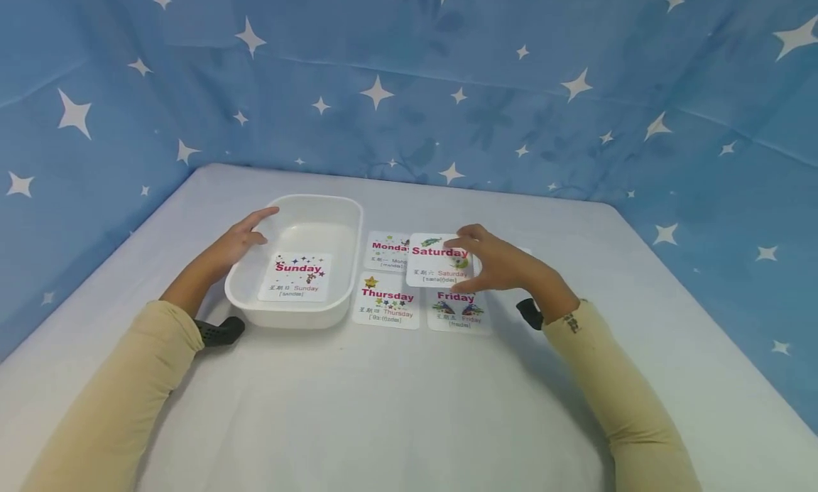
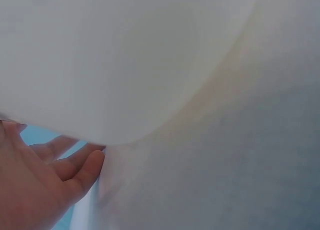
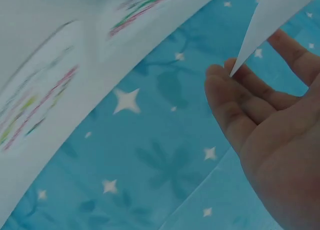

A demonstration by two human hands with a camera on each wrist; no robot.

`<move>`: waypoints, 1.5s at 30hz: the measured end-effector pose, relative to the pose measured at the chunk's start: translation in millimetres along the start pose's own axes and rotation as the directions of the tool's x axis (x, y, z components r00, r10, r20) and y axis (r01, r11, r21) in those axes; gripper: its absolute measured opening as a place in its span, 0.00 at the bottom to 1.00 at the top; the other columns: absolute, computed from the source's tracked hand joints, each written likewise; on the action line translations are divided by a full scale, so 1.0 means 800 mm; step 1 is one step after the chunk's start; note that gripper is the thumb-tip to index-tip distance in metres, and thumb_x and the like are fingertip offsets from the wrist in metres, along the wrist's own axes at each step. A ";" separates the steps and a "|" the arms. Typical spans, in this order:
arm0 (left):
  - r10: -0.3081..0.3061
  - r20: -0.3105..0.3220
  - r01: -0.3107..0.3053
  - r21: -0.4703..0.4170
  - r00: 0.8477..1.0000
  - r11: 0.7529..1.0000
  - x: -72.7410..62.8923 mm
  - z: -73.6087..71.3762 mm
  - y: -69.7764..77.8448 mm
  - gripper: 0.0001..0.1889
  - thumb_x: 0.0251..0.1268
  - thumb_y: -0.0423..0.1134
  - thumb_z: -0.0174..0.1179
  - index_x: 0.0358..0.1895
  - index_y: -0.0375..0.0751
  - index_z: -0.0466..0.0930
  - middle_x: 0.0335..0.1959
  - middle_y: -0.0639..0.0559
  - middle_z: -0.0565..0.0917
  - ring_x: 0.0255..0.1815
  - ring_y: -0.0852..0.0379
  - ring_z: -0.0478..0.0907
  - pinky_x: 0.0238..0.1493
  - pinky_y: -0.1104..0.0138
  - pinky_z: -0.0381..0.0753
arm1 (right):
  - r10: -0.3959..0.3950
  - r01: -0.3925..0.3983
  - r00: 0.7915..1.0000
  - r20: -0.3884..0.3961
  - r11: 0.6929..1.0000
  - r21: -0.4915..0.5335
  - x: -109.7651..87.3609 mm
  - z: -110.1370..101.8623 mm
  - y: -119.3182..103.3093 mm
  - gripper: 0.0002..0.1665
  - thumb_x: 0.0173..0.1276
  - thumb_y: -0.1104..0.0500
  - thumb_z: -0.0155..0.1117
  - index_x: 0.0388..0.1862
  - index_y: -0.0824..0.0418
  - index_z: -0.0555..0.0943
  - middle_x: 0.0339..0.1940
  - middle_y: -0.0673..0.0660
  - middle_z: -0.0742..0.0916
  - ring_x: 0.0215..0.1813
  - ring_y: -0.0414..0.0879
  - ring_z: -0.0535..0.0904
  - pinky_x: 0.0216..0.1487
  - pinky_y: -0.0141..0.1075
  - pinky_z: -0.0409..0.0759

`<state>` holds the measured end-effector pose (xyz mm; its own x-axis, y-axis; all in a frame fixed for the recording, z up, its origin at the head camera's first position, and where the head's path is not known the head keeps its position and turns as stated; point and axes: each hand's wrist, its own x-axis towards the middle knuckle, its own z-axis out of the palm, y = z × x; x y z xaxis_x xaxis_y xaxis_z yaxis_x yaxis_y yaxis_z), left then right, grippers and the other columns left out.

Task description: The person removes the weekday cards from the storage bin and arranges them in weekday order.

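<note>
At the left side of a white plastic tray [image 1: 345, 265], my left hand [image 1: 231, 245] grips the rim, thumb over the inside and fingers along the wall. The left wrist view has those fingers [image 2: 85, 172] against the tray's outer side. A Sunday card [image 1: 297, 297] lies inside the tray at its near end. With my right hand [image 1: 511, 263] I pinch a Saturday card [image 1: 428, 273] by its right side, raised over the other cards. One pointed corner of that card [image 3: 270, 20] shows between the fingers in the right wrist view.
Right of the tray lie a Monday card [image 1: 380, 254], a Thursday card [image 1: 385, 311] and a Friday card [image 1: 456, 316]. Another card [image 1: 525, 251] is mostly hidden behind my right hand. A white cloth covers the table [image 1: 358, 407]; a blue starry curtain [image 1: 409, 123] stands behind.
</note>
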<state>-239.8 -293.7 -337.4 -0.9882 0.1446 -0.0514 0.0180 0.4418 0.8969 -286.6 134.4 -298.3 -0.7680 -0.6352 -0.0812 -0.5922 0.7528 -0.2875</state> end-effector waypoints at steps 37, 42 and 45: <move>-0.039 -0.018 0.040 0.004 0.999 0.999 -0.004 0.000 -0.004 0.35 0.64 0.30 0.35 0.73 0.50 0.35 0.73 0.37 0.40 0.64 0.35 0.59 0.44 0.68 0.74 | 0.268 -0.278 0.917 0.296 0.960 -0.009 -0.099 -0.005 0.096 0.47 0.44 0.54 0.74 0.65 0.55 0.65 0.69 0.64 0.55 0.61 0.62 0.58 0.56 0.56 0.66; -0.022 -0.013 0.022 0.014 1.000 1.000 -0.003 0.002 0.000 0.35 0.63 0.30 0.36 0.73 0.47 0.36 0.73 0.38 0.39 0.65 0.35 0.57 0.44 0.70 0.72 | 0.270 -0.271 0.917 0.294 0.962 -0.040 -0.097 0.002 0.101 0.45 0.47 0.58 0.71 0.66 0.59 0.64 0.65 0.64 0.62 0.59 0.59 0.62 0.56 0.56 0.66; -0.018 -0.012 0.019 0.021 1.000 1.000 -0.002 0.003 0.002 0.35 0.62 0.30 0.36 0.73 0.47 0.37 0.74 0.39 0.39 0.66 0.35 0.56 0.46 0.67 0.72 | 0.265 -0.260 0.923 0.279 0.964 -0.055 -0.097 0.004 0.101 0.43 0.49 0.58 0.70 0.65 0.62 0.64 0.63 0.65 0.65 0.58 0.58 0.63 0.57 0.56 0.67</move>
<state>-237.9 -290.8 -337.0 -0.9900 0.1262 -0.0628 0.0028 0.4631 0.8863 -274.1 243.9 -318.5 -0.7978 -0.4353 -0.4172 -0.3845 0.9003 -0.2040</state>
